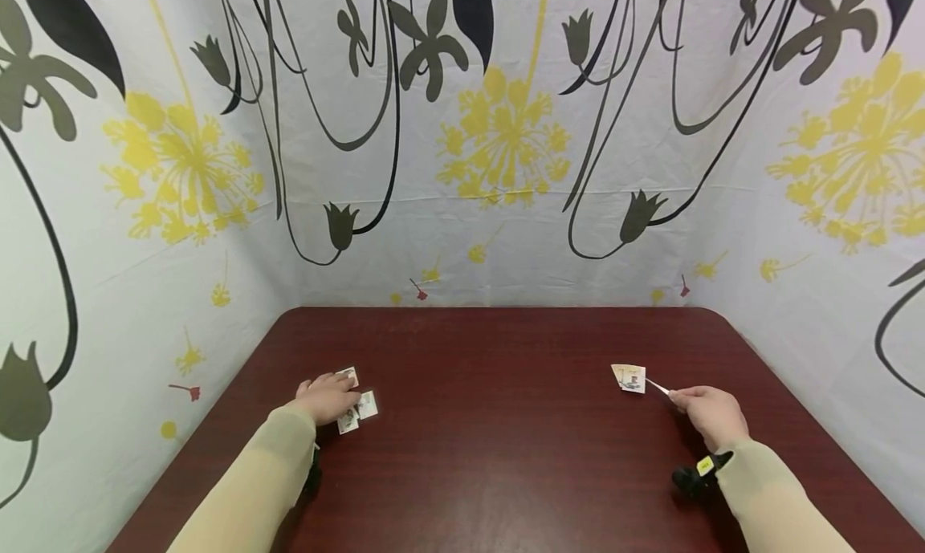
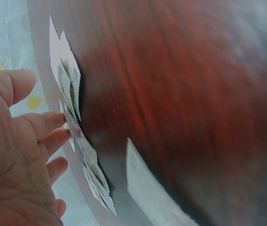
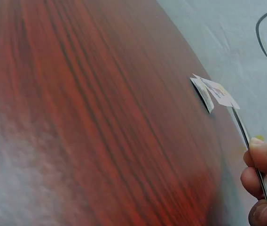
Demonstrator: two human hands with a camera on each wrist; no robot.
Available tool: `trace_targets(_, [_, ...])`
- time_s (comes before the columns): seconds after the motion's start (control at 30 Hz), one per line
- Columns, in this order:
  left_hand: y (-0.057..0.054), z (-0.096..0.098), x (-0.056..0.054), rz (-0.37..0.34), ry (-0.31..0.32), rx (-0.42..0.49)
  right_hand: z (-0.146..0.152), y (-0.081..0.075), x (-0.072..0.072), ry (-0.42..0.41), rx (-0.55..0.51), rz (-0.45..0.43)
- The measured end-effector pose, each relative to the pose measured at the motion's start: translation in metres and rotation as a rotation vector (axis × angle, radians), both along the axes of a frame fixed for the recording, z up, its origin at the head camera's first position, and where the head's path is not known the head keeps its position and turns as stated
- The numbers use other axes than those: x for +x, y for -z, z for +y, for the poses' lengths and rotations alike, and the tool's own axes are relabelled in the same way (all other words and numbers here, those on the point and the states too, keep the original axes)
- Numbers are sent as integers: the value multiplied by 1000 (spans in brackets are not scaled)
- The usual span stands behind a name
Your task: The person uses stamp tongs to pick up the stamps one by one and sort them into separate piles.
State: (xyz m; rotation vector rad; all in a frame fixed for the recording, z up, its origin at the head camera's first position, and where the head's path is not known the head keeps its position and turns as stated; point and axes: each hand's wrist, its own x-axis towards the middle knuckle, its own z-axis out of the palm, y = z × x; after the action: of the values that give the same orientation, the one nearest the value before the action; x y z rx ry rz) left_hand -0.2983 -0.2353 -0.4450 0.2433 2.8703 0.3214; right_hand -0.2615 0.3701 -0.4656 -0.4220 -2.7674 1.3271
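On the left part of the table, my left hand (image 1: 328, 398) rests its extended fingers on several small stamps. A stamp (image 1: 368, 404) lies by its fingertips, another stamp (image 1: 348, 421) just nearer me. In the left wrist view, overlapping stamps (image 2: 91, 162) with perforated edges lie at the fingertips, and one pale stamp (image 2: 152, 193) sits apart. Over on the right, my right hand (image 1: 711, 415) pinches slim metal tweezers (image 3: 240, 126) between thumb and fingers. The tweezers' tips meet the edge of a printed stamp (image 3: 222, 95), which is tilted and overlaps a second stamp (image 3: 202, 95) on the table.
A dark red wood-grain table (image 1: 491, 457) with rounded far corners spreads between the hands. White cloth (image 1: 448, 248) with printed flowers hangs behind it and along both sides. A black wrist camera (image 1: 694, 479) is strapped at the right wrist.
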Motion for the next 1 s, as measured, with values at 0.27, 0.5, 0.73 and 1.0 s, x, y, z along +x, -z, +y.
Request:
trace_targets(0.27, [-3,13,-4,-32,14,18,7,0,0,-7,26,-24])
trace_targets(0.5, [-1,27,-8,-56,40,16,7,0,0,-13,70,-23])
trace_targets(0.73, [-5,39,-8,-53,74,-17,10,0,-1,-25,185,-58])
trace_targets(1.0, [-2,58,-7,-32,120,-55,12,-1,-1,-32,296,-60])
